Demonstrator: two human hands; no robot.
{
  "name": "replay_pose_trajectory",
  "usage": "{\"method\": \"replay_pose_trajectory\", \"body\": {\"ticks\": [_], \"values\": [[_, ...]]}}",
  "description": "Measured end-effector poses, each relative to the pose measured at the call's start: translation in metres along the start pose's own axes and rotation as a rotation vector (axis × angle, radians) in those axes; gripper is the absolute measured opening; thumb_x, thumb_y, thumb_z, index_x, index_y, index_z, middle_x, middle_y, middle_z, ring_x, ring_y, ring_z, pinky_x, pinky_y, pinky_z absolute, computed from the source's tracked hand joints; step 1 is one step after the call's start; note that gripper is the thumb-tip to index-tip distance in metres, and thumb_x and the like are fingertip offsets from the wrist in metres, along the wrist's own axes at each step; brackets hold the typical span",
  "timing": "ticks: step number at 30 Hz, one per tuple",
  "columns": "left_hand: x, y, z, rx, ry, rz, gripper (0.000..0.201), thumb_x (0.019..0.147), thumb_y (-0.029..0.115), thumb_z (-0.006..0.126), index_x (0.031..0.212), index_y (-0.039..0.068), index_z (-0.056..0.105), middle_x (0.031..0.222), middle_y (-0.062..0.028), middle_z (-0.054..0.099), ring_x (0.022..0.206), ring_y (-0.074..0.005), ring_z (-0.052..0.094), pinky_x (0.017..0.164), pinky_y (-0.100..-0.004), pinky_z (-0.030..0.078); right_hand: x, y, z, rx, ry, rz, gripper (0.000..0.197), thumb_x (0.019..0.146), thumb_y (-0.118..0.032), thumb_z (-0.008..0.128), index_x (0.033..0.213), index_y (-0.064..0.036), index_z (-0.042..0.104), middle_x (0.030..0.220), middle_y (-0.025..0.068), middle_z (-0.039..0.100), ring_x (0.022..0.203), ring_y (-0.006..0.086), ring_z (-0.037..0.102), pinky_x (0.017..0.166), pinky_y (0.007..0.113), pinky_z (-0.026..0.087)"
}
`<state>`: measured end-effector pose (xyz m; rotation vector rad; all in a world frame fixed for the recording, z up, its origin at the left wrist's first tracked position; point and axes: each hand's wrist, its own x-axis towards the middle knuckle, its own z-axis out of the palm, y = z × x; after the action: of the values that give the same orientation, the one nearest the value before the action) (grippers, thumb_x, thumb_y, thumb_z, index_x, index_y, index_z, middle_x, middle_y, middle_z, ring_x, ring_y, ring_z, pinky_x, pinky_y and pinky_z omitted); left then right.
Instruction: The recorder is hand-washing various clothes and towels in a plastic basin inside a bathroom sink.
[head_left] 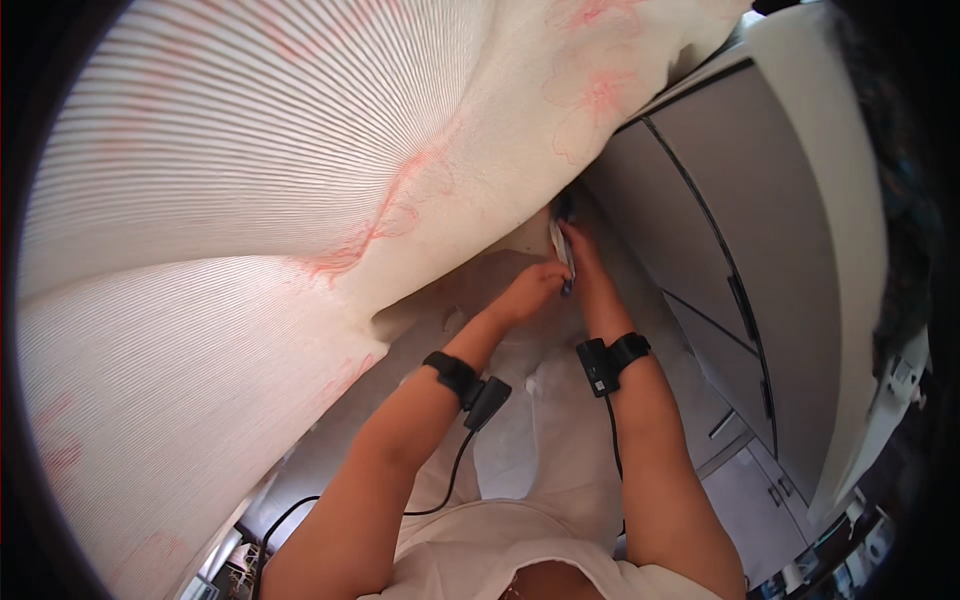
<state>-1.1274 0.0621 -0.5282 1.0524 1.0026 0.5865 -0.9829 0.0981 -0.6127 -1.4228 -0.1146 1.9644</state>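
My left hand (537, 292) and my right hand (583, 252) are close together, low in the gap between a large cream cloth and a grey cabinet. Between them is a slim white thing (560, 245), with dark blue showing at its lower end. It is too small and partly covered to tell its kind. The fingers of my left hand close on its lower end; those of my right hand curl round its side. Just beyond them sits something dark (563, 206), in shadow. The cream cloth (480, 190), finely ribbed with red flower-like patterns, hangs over the left and top.
The grey cabinet (740, 170), with black seams and handles, stands close on the right, under a pale top edge (815, 130). Lower right is a light cupboard (755, 500). Black straps with small boxes (487, 400) sit on both forearms, trailing cables (455, 475). Grey floor (440, 330) lies below.
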Motion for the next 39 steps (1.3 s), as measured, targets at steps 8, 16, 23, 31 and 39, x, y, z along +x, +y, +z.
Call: {"method": "replay_pose_trajectory", "body": {"ticks": [8,16,23,31,39], "values": [[-0.122,0.099,-0.010,0.152,0.007,-0.388,0.017,0.080,0.006,0.049,0.093,0.001,0.059,0.086,-0.0021,0.056,0.085,-0.0124,0.052,0.076,-0.0279,0.044,-0.183,-0.027,0.036,0.000,0.129,0.033,0.040,0.080,-0.013,0.062,0.118,-0.0026,0.055,0.107,0.0060,0.061,0.096,0.0169,0.059,0.085,0.029,0.046],[-0.150,0.183,0.021,0.715,0.042,0.229,0.048,0.077,0.002,0.056,0.125,0.006,0.050,0.101,-0.0079,0.060,0.094,-0.0173,0.058,0.082,-0.0284,0.047,-0.334,-0.105,0.073,-0.272,-0.484,0.045,0.036,0.084,-0.016,0.060,0.119,-0.0091,0.057,0.105,-0.0011,0.061,0.099,0.0101,0.056,0.090,0.025,0.041],[-0.122,0.350,0.041,-0.006,0.241,-0.021,0.037,0.081,0.017,0.050,0.114,0.003,0.058,0.098,-0.0025,0.061,0.086,-0.0099,0.056,0.077,-0.0238,0.043,-0.401,-0.171,0.075,-0.092,-0.252,-0.271,0.049,0.092,-0.039,0.054,0.133,-0.0140,0.047,0.116,0.0000,0.055,0.110,0.0104,0.049,0.096,0.031,0.036],[-0.031,0.535,0.110,0.084,0.203,0.462,0.037,0.083,0.019,0.060,0.113,-0.002,0.056,0.099,-0.0062,0.062,0.092,-0.0137,0.058,0.083,-0.0260,0.043,-0.425,-0.184,0.003,-0.389,-0.197,-0.204,0.048,0.094,-0.040,0.051,0.133,-0.0126,0.046,0.114,0.0017,0.054,0.105,0.0112,0.049,0.092,0.030,0.039],[0.040,0.492,0.147,1.240,0.414,0.600,0.081,0.071,0.043,0.073,0.141,0.022,0.037,0.145,-0.0250,0.025,0.129,-0.0438,0.031,0.103,-0.0458,0.035,-0.475,-0.216,-0.049,-0.424,-0.281,-0.080,0.048,0.093,-0.038,0.054,0.132,-0.0105,0.048,0.118,0.0026,0.054,0.106,0.0129,0.050,0.090,0.031,0.041]]}}
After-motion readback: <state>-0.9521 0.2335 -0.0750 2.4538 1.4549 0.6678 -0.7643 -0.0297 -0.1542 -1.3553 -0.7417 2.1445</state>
